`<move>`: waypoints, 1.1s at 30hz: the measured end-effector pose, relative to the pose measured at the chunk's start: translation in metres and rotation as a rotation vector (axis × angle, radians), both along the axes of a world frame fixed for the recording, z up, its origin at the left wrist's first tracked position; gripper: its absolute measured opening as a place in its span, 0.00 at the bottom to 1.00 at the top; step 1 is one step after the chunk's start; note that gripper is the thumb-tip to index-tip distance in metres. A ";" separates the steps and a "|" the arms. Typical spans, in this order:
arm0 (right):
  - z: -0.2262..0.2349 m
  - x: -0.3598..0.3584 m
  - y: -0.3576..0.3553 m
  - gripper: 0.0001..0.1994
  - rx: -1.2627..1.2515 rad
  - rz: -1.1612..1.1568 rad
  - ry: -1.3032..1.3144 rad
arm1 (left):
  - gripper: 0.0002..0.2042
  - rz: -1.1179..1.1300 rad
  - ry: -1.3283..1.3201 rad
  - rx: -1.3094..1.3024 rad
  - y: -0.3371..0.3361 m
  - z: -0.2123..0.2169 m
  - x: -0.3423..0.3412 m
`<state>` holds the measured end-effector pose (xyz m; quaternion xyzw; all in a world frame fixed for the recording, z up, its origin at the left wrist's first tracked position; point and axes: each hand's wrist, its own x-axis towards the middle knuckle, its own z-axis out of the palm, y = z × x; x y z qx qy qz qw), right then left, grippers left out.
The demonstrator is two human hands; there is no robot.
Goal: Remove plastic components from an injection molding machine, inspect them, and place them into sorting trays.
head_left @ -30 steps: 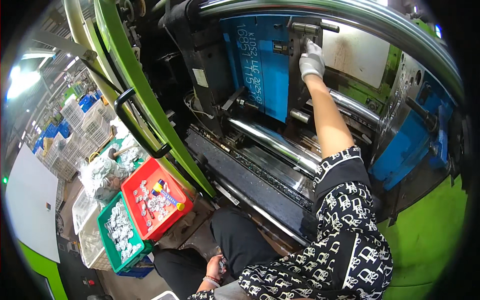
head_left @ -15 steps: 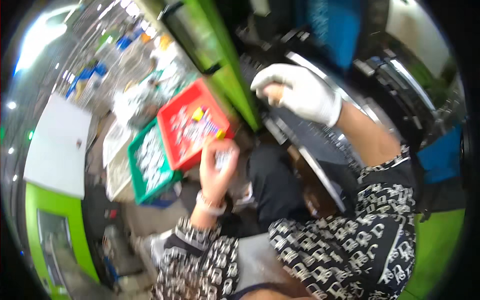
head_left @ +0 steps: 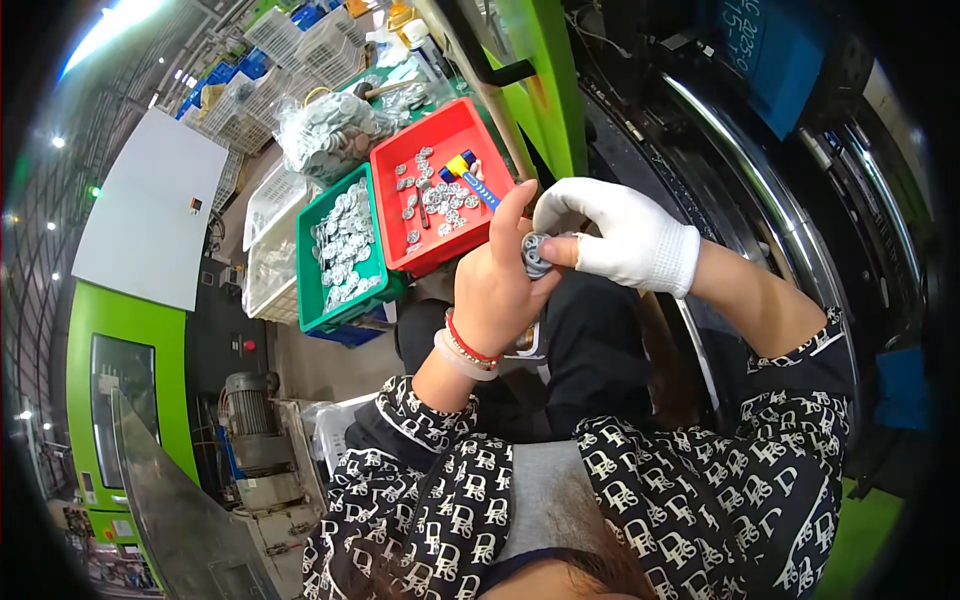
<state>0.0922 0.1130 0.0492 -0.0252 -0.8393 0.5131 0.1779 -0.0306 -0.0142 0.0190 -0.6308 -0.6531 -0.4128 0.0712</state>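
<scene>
My bare left hand (head_left: 497,272) and my gloved right hand (head_left: 618,236) meet in front of me. Between them is a small grey round plastic part (head_left: 536,256) with holes in it, held in the left fingers. The right thumb, bare at its tip, presses on this part, and the white glove covers the rest of that hand. Just beyond my left hand stands a red bin (head_left: 440,255) with several grey round parts (head_left: 440,205) and a blue-and-yellow tool (head_left: 470,178) inside. Beside it a green bin (head_left: 375,245) holds many similar parts.
Right of my hands lies a dark machine with a metal rail (head_left: 745,150). A green machine post (head_left: 550,100) rises ahead. A clear bag of parts (head_left: 325,135) sits beyond the bins, near white crates (head_left: 275,205). A motor (head_left: 250,410) stands at left.
My hands were apart and have come together. The right hand moved down from the machine side, and the left moved right and up to meet it, with the grey part between them.
</scene>
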 end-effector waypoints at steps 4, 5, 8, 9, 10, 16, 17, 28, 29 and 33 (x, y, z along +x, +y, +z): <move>-0.002 0.004 -0.005 0.10 -0.032 -0.038 -0.052 | 0.36 0.096 0.099 -0.030 0.001 0.002 0.002; -0.002 0.004 -0.006 0.11 -0.017 -0.043 -0.033 | 0.35 0.121 0.102 -0.021 0.001 0.002 0.003; -0.003 0.002 -0.006 0.11 -0.130 -0.051 -0.001 | 0.34 0.135 0.014 -0.045 0.002 0.002 0.005; -0.003 0.001 -0.005 0.11 -0.125 -0.049 -0.006 | 0.34 0.143 0.011 -0.055 0.002 0.003 0.004; -0.002 0.001 -0.003 0.11 -0.241 -0.018 0.050 | 0.30 0.130 -0.054 -0.064 0.001 0.003 0.004; 0.010 0.006 0.010 0.11 -0.397 -0.036 -0.032 | 0.11 -0.103 -0.939 -0.256 -0.013 0.009 0.000; 0.012 0.006 0.011 0.11 -0.381 -0.025 -0.016 | 0.11 -0.148 -1.038 -0.232 -0.014 0.010 0.001; 0.006 0.005 0.000 0.16 -0.439 0.077 0.109 | 0.12 -0.443 -1.789 -0.150 -0.013 0.016 0.001; 0.004 0.005 -0.002 0.17 -0.333 0.095 0.158 | 0.12 -0.511 -1.894 -0.164 -0.013 0.015 0.001; 0.002 0.009 -0.005 0.17 -0.428 0.129 0.185 | 0.11 -0.617 -2.090 -0.205 -0.011 0.012 0.005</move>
